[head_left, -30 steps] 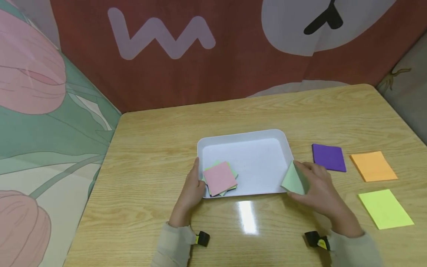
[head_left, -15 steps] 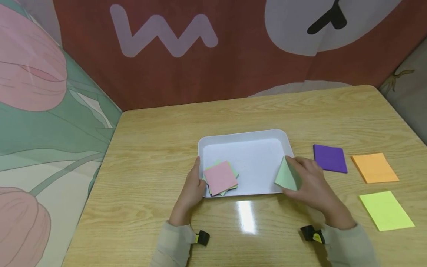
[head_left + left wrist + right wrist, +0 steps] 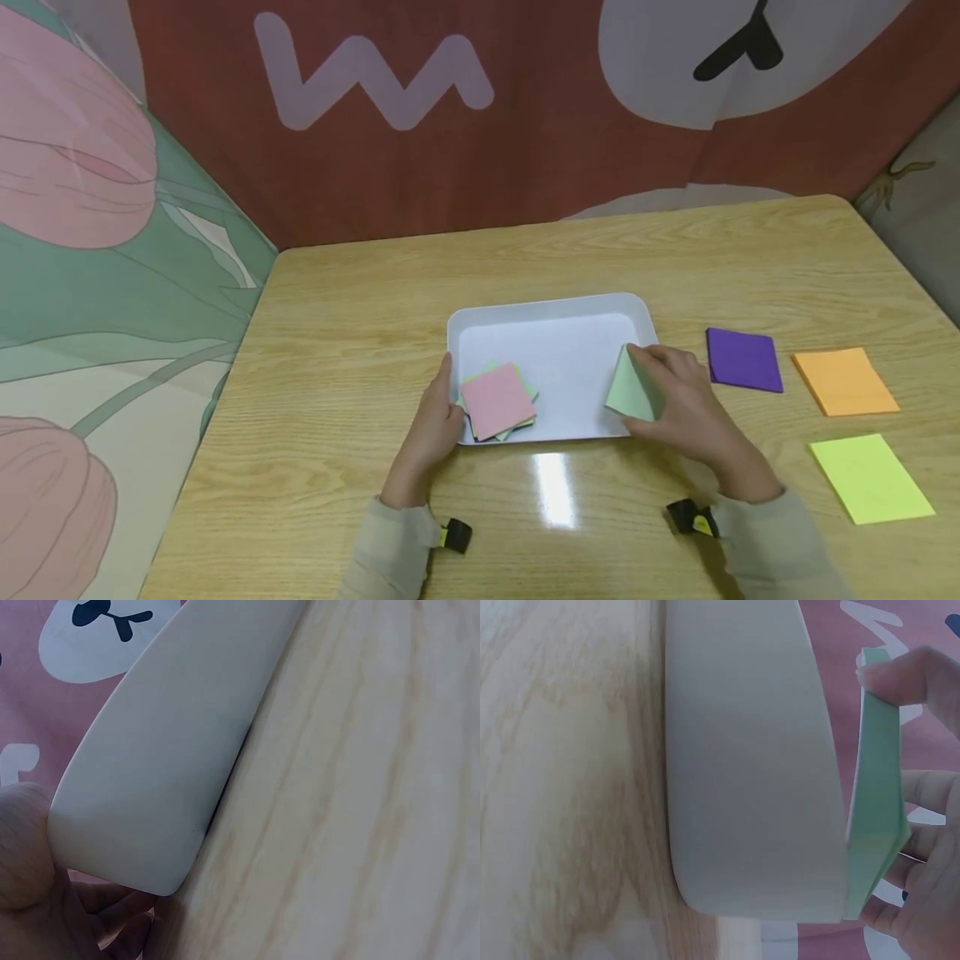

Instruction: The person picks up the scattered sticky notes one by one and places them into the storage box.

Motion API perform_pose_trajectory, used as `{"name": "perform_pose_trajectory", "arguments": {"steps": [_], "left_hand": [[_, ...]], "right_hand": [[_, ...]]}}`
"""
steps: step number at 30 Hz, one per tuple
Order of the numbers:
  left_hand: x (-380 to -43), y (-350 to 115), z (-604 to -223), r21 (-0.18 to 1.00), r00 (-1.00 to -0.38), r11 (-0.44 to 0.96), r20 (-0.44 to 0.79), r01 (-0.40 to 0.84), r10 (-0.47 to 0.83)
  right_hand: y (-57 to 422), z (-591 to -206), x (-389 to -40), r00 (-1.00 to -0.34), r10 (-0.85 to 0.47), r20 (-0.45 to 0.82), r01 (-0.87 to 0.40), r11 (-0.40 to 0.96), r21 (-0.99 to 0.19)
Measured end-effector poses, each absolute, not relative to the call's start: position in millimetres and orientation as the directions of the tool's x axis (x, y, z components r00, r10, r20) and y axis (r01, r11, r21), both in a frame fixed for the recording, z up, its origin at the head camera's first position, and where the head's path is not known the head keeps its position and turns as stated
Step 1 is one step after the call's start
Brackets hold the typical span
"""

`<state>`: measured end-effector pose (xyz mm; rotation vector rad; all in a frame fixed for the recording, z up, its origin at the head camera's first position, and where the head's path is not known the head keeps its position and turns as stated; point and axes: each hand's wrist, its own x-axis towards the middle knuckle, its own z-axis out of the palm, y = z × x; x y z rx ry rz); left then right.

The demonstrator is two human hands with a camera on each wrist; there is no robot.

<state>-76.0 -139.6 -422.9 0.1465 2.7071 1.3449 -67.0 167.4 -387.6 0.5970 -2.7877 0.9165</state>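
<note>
A white tray (image 3: 551, 312) lies on the wooden table. At its left side my left hand (image 3: 427, 429) grips the tray wall (image 3: 165, 757) near the front corner, with thumb and fingers on either side in the left wrist view. Over the tray's right end, my right hand (image 3: 690, 412) pinches a pale green sticky note pad (image 3: 633, 390) between thumb and fingers. That green pad (image 3: 877, 765) is tilted and overlaps the tray's rim in the right wrist view. In the tray's left part, a loose stack of sticky notes shows a pink one (image 3: 498, 402) on top.
Right of the tray lie a purple pad (image 3: 745, 360), an orange pad (image 3: 845, 382) and a yellow pad (image 3: 872, 479), each apart from the others. A red printed wall covering (image 3: 420, 183) rises behind the table's far edge (image 3: 412, 239).
My right hand has moved left with the green pad, from the tray's right edge to further over its inside. The left hand stays at the tray's left side.
</note>
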Motion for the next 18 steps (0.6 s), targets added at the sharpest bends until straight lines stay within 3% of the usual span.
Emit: {"name": "perform_pose_trajectory", "arguments": {"steps": [8,18], "left_hand": [[-76.0,-139.5,-423.6,0.800,-0.988,0.598,-0.053,0.044,0.143],[-76.6,-139.8,-423.7,0.806,-0.988,0.589,-0.037,0.059,0.149]], "right_hand": [[161.5,-391.1,-67.8,-0.905,-0.349,0.244,-0.425,0.715,-0.555],[155.3,-394.5,-77.0,-0.848,-0.425,0.317,-0.530,0.686,-0.498]]}}
